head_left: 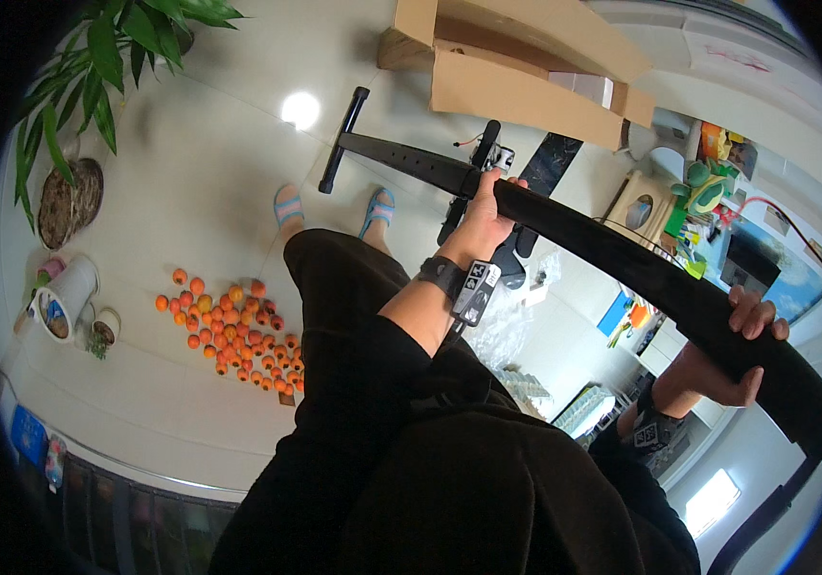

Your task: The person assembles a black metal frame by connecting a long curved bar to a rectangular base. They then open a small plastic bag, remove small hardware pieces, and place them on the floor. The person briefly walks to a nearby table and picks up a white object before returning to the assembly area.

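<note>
Both hands are wrapped around one long black bar (622, 264), held up over the floor (209, 182). Left hand (483, 216) fingers close around it near the middle joint, right hand (732, 350) fingers curl over it further out. I'd say keep the grips apart so it stays level. One cardboard box (516, 67), one plant (94, 57), a pile of oranges (233, 326) too many to count.
</note>
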{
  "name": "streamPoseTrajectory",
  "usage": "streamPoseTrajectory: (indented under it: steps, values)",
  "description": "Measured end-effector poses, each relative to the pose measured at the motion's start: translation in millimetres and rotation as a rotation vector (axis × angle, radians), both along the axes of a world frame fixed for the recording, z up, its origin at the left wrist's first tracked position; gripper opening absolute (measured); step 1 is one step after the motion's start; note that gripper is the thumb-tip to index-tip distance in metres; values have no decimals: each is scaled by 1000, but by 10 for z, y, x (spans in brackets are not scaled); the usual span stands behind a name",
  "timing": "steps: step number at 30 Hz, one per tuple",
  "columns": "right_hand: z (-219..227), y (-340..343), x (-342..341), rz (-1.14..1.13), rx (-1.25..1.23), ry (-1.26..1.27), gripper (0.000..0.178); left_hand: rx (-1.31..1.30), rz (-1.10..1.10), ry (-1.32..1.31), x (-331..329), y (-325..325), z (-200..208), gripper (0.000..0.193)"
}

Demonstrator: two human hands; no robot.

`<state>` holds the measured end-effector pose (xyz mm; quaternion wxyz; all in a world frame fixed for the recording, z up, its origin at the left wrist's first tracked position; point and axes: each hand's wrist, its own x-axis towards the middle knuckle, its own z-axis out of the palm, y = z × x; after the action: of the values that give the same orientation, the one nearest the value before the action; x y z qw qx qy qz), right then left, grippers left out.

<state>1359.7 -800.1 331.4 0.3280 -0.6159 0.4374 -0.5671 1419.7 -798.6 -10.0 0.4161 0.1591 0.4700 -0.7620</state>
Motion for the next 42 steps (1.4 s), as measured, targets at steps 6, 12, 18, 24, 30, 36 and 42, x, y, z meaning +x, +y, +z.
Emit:
streamPoseTrajectory:
  steps: [6, 12, 18, 24, 30, 36, 42]
  values:
    - [-131, -82, 185, 62, 12, 61, 44, -29, -35, -27, 80, 47, -97, 29]
    - [-125, -53, 179, 58, 42, 73, 45, 4, -101, -229, 118, 73, 111, 26]
    - [-86, -38, 111, 140, 89, 103, 45, 21, -144, -360, 87, 43, 131, 36]
    - [-191, 21, 167, -91, 48, 75, 41, 64, -127, -341, 47, 19, 77, 36]
    - [-159, -31, 159, 111, 42, 132, 41, 63, -80, -301, 97, 50, 142, 28]
    - [-254, 16, 182, -113, 19, 7, 42, 133, -55, -212, 20, -30, 250, 35]
    - [-182, -55, 181, 97, 24, 157, 43, 146, -112, -214, 5, -62, 184, 33]
